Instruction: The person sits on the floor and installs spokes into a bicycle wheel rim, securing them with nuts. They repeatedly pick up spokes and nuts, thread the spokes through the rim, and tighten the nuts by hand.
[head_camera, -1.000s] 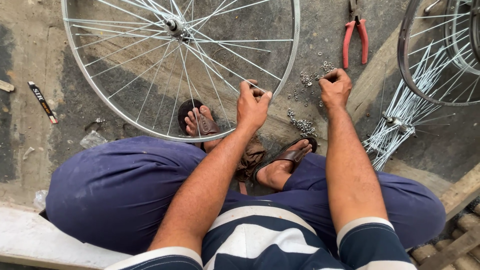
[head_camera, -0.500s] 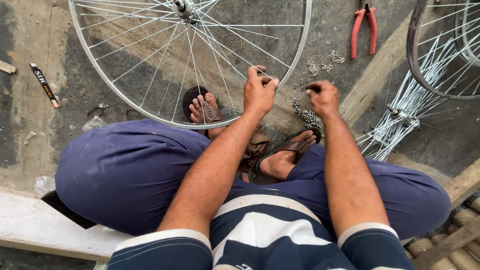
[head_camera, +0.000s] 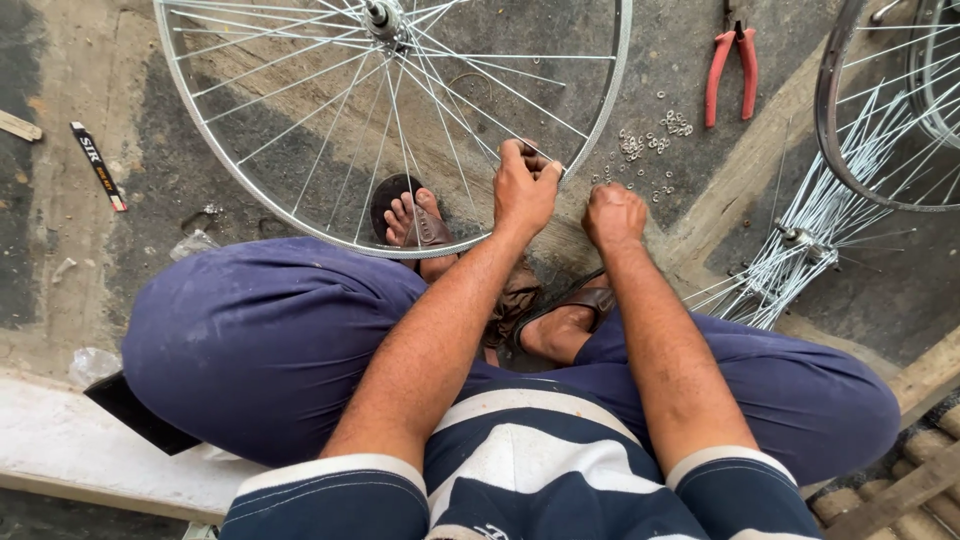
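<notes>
While the bicycle wheel (head_camera: 300, 120) lies flat on the concrete floor (head_camera: 150, 200) across the upper middle of the frame, its rim is gripped at the lower right edge by the left hand (head_camera: 524, 188), whose fingers are curled and pinched around a spoke end there. The right hand (head_camera: 613, 215) is held just beside it, closed into a loose fist above the floor; whether anything is pinched inside cannot be told. Small metal nipples (head_camera: 650, 150) are scattered loose on the floor just above the right hand, kept in no container. Red-handled pliers (head_camera: 730, 75) are seen at the upper right, and a bundle of loose spokes (head_camera: 800, 250) at the right edge, under a second rim (head_camera: 850, 150).
</notes>
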